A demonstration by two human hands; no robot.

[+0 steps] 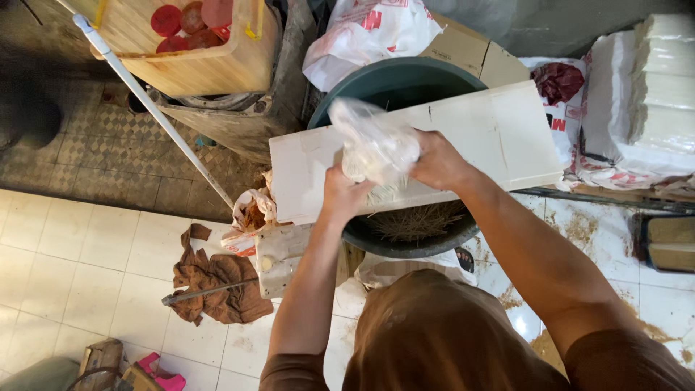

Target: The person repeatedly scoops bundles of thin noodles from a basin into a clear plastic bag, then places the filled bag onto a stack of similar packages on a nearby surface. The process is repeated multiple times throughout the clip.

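Fingers point(427, 156) of both hands clasp the clear plastic bag point(373, 141) between them.

A brown short-sleeved top is worn, its sleeves ending above the elbows so that both forearms are left bare, and neither rings, a watch nor gloves are seen on the left hand point(342, 194) or the right hand point(439, 161).

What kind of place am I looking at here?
Likely a home back kitchen or storeroom: tiled floor, a big dark tub under a white board, and stacked sacks.
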